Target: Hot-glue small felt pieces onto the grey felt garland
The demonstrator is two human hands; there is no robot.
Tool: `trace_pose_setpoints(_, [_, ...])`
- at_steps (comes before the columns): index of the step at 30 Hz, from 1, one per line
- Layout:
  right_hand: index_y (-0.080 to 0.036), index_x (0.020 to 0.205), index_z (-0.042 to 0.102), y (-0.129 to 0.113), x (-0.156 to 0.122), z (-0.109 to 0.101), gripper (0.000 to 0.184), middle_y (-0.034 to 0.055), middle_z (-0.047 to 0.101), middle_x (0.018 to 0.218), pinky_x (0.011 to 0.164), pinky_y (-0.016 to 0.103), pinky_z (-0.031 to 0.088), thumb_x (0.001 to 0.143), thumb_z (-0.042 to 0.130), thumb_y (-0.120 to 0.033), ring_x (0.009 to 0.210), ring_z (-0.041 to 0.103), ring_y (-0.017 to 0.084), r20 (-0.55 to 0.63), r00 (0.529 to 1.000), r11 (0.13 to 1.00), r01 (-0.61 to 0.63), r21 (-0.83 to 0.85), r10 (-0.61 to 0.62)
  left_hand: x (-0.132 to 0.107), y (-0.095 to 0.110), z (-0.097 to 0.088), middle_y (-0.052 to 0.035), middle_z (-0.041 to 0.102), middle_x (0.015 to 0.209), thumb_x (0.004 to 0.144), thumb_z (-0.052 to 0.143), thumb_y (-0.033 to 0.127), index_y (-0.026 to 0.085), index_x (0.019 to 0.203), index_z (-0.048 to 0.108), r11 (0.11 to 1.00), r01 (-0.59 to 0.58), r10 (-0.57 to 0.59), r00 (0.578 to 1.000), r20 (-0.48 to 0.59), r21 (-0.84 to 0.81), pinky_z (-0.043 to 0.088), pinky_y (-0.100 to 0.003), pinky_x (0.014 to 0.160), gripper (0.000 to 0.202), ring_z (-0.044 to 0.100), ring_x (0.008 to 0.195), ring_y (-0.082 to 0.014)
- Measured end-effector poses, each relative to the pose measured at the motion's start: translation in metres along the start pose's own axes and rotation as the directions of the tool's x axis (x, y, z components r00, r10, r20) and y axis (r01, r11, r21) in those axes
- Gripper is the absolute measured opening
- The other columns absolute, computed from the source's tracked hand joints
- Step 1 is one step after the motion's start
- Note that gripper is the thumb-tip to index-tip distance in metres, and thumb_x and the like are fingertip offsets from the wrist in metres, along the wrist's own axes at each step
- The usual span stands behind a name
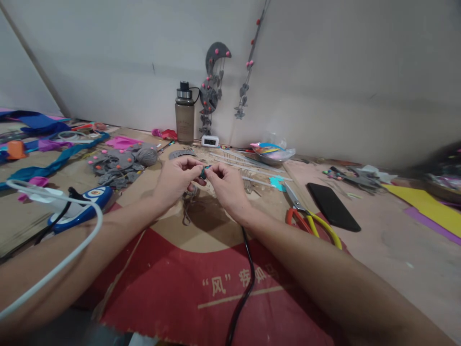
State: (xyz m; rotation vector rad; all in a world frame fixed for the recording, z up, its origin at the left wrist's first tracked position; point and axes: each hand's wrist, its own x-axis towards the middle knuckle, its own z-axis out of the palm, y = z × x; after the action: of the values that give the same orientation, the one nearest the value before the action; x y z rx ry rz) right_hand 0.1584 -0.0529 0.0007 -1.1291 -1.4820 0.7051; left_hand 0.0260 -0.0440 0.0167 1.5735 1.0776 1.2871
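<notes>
My left hand (176, 179) and my right hand (226, 186) meet above the cardboard sheet (201, 283), fingers pinched together on a small dark teal piece (205, 171) held between them. A thin grey strand (187, 206) hangs from under my left hand down to the cardboard. What exactly the small piece is, I cannot make out. A black cable (247, 283) runs from under my right wrist toward me.
Scissors with red and yellow handles (309, 218) and a black phone (333, 206) lie to the right. Grey felt pieces and a yarn ball (146, 156) lie left, beside a blue-white tool (81, 209). A bottle (185, 115), small clock (210, 141) and bowl (273, 153) stand by the wall.
</notes>
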Motion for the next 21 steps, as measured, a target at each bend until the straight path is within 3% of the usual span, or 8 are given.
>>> trace_pose_setpoints(8, [-0.018, 0.066, 0.055, 0.0009, 0.0004, 0.0008, 0.017, -0.0031, 0.053, 0.061, 0.055, 0.024, 0.032, 0.079, 0.053, -0.029, 0.057, 0.043, 0.010, -0.002, 1.000, 1.000, 0.009, -0.014, -0.009, 0.0020, -0.0031, 0.0002, -0.0009, 0.063, 0.065, 0.069, 0.066, 0.030, 0.016, 0.077, 0.058, 0.998, 0.034, -0.034, 0.999, -0.013, -0.048, 0.036, -0.017, 0.038, 0.018, 0.063, 0.053, -0.0125])
trace_pose_setpoints(21, [-0.017, 0.064, 0.056, 0.0015, 0.0001, 0.0007, 0.017, -0.0031, 0.054, 0.060, 0.057, 0.024, 0.033, 0.077, 0.055, -0.029, 0.058, 0.045, 0.010, -0.008, 1.000, 1.000, -0.003, -0.024, 0.003, 0.0007, -0.0055, 0.0025, 0.0029, 0.054, 0.043, 0.076, 0.060, 0.032, 0.018, 0.076, 0.057, 0.999, 0.043, -0.043, 0.999, 0.022, -0.021, 0.027, -0.018, 0.037, 0.014, 0.048, 0.036, -0.0084])
